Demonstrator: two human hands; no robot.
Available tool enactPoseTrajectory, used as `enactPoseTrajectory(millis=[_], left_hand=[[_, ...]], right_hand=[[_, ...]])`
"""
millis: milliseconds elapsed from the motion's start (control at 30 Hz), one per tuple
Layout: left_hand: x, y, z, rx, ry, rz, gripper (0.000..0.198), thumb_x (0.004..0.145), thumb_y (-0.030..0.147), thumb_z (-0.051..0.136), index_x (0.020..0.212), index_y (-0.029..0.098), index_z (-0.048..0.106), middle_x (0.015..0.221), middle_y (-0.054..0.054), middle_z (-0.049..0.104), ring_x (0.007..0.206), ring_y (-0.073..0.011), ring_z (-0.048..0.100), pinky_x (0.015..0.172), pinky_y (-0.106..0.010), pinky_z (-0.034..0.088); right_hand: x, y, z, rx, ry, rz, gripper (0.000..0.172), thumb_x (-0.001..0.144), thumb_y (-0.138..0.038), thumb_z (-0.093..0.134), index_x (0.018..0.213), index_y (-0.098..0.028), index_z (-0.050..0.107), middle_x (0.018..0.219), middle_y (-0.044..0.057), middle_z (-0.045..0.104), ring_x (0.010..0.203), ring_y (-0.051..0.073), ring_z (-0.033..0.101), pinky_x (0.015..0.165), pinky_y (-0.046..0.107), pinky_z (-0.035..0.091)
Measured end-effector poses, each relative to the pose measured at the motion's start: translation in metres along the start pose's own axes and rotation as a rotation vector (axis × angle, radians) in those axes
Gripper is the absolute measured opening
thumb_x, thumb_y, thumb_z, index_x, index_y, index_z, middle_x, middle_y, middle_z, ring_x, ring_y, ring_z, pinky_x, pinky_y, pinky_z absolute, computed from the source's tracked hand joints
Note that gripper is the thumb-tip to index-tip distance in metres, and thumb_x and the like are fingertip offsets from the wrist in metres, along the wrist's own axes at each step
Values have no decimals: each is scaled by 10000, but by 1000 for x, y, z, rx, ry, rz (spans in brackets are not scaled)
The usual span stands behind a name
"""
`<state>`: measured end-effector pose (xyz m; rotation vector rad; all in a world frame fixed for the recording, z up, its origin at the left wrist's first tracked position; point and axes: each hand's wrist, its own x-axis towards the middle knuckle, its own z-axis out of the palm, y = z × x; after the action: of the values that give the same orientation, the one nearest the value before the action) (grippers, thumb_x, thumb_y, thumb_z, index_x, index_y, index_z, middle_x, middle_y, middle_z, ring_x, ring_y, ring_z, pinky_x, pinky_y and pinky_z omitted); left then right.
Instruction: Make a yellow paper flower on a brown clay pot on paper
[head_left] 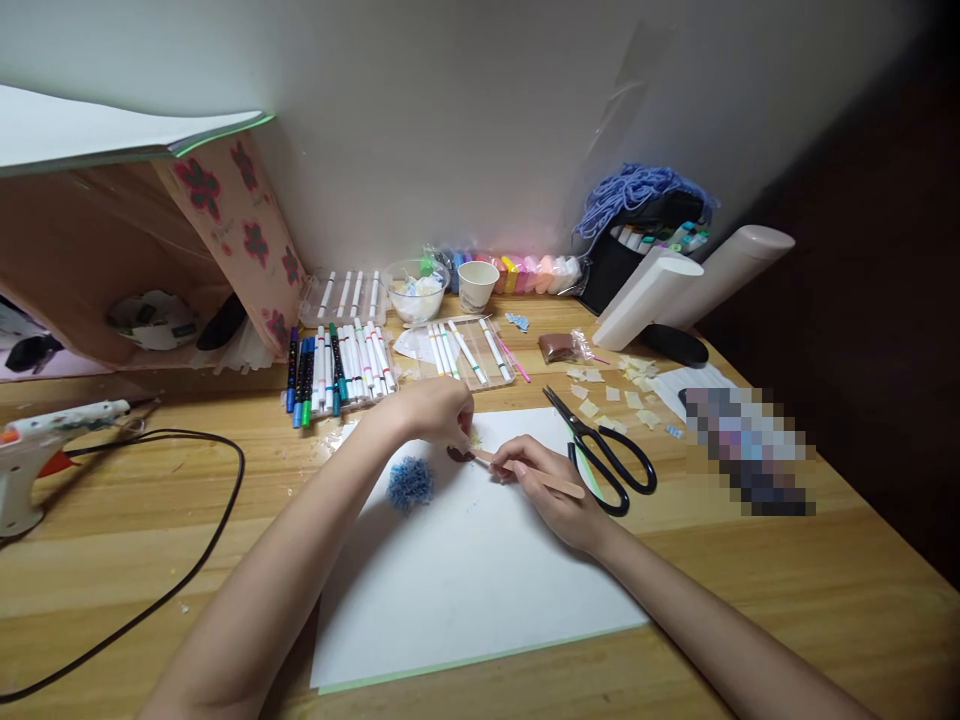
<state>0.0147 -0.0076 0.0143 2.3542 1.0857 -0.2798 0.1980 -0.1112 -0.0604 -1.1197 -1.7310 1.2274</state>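
My right hand point(544, 487) is closed around a flat wooden stick point(553, 480), whose tip points left to a small dark brown piece point(456, 454) on the white paper point(480, 590). Just above that piece is my left hand point(442, 410), its fingers bent down and pressed together; whether they pinch something is hidden. A fluffy blue clump point(410, 484) lies on the paper below my left wrist. Small yellowish bits point(475, 438) show beside the left fingertips.
Black-handled scissors point(607, 450) lie open at the paper's right edge. Markers point(352, 365), a clear bowl point(416, 290) and a paper cup point(478, 287) stand behind. A glue gun point(45, 450) with a looping cable is at left. Yellow scraps point(589, 408) lie near the scissors.
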Motion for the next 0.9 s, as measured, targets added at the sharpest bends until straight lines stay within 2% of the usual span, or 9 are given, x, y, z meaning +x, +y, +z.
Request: enactPoseTrajectory(millis=[233,500,667,900], left_hand=[[1,0,-2,-7,4,6,181,609,266,648,758,185,713,751,-16,687,633,-128,560,495,-205,334],[-11,-25,-19,-26,117,-69,218,704,314,548,761,149,678,753,-39,681,649,-136,562,558,-216,365],[-14,-33,-20,-41,28,-135,200,690,259,565,798,155,697,794,-34,699,671,-138,589,541,-204,374],[-4,-38,-11,-23,-18,-92,286,653,98,563,871,167,733,851,-21,730,758,-137,628,618,-170,425]], right_hand=[[1,0,0,21,4,1,200,938,-274,378,967,-194,559,923,40,600,862,150,602,781,295,476],[2,-2,1,58,12,6,201,935,-292,384,968,-197,558,924,43,599,877,159,591,803,311,474],[4,-2,2,52,30,11,185,932,-281,393,957,-198,556,897,31,598,862,149,583,785,288,460],[8,-5,6,19,84,26,202,935,-304,378,921,-194,548,853,25,611,804,139,589,724,259,465]])
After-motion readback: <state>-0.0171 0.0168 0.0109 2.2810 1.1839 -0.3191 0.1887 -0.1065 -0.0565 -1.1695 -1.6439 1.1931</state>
